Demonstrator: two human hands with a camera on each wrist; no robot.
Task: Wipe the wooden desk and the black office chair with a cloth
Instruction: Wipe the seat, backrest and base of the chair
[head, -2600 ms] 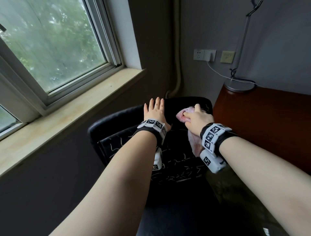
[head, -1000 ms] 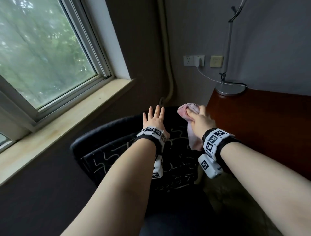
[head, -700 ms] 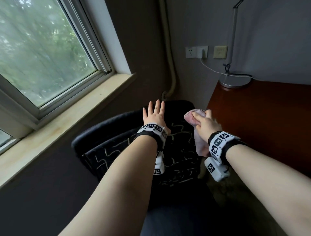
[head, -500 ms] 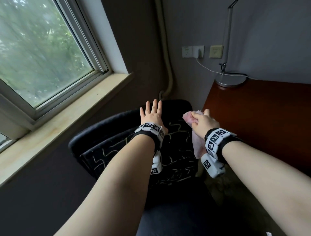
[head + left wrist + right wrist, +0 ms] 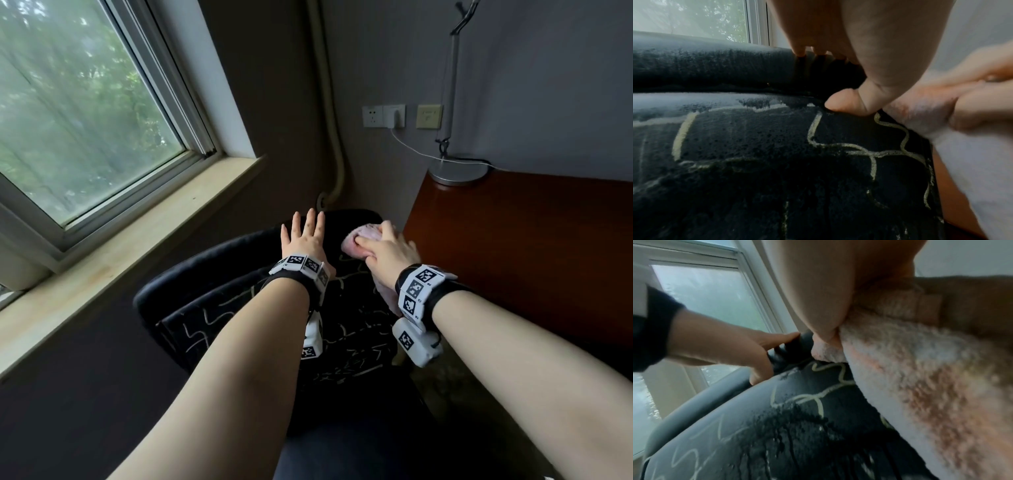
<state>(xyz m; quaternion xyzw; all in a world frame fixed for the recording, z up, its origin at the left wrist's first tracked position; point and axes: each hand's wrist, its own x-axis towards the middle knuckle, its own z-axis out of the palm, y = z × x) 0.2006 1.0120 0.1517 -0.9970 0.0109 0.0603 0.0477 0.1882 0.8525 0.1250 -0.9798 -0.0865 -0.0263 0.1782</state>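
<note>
A black office chair (image 5: 191,294) with pale squiggle lines on its backrest (image 5: 756,146) stands between the window and the desk. My left hand (image 5: 303,236) lies flat on the top of the backrest, fingers straight and spread. My right hand (image 5: 383,250) grips a pink fluffy cloth (image 5: 359,240) and presses it on the backrest's right upper corner; the cloth (image 5: 920,386) hangs down below the palm. The left hand (image 5: 748,350) shows beside it in the right wrist view. The reddish wooden desk (image 5: 531,246) is to the right of the chair.
A lamp base (image 5: 457,171) with a cable stands at the desk's far left corner, under wall sockets (image 5: 383,115). A window (image 5: 75,109) and its stone sill (image 5: 120,253) run along the left. A pipe (image 5: 329,120) rises in the corner behind the chair.
My right hand with the cloth has slid back and forth along the top right of the backrest and now sits at its right corner. The left hand has stayed flat on the backrest.
</note>
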